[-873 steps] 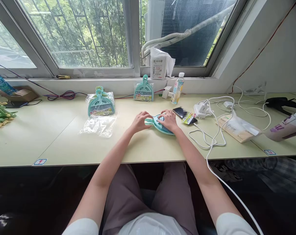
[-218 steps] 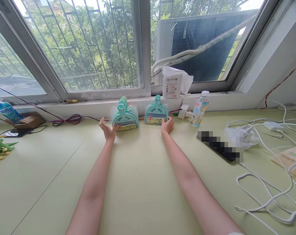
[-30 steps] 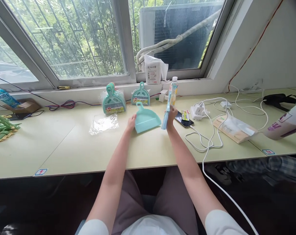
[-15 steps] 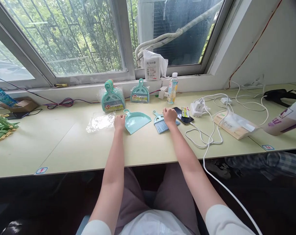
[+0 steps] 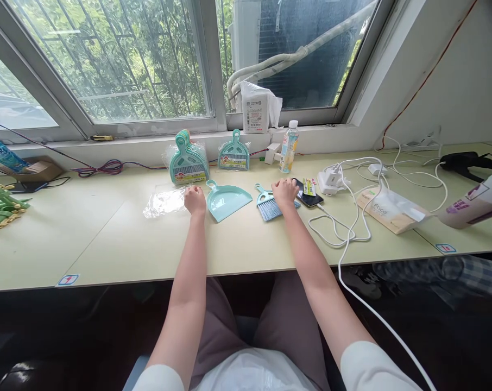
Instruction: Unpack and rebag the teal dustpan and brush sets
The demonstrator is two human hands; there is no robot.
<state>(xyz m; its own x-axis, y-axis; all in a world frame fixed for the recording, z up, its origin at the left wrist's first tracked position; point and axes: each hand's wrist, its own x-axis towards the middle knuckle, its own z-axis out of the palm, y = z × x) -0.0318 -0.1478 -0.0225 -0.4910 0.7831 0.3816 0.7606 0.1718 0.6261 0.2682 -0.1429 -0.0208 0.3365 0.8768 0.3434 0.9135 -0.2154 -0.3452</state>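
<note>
A mint-green dustpan [image 5: 228, 202] lies on the pale table, its handle pointing up and left. My left hand [image 5: 195, 200] rests closed just left of it, with nothing seen in it, beside a clear plastic wrapper [image 5: 164, 202]. To the right of the dustpan is a small brush [image 5: 268, 209] with blue bristles. My right hand [image 5: 285, 192] is over the brush's right end, its fingers curled loosely; whether it touches the brush is hidden. A black phone [image 5: 309, 199] with a yellow-green card [image 5: 309, 187] on it lies right beside this hand.
Packed dustpan sets [image 5: 188, 160] and a single packed set [image 5: 234, 152] stand by the sill. A bottle [image 5: 289, 147], white charger [image 5: 331, 180], looped cables, paper pouch [image 5: 392, 209] and cup [image 5: 474, 201] are at right. Green stalks [image 5: 4, 209] lie far left.
My left hand has shifted slightly left, away from the dustpan. The fingers of my right hand have loosened a little. The view has moved slightly.
</note>
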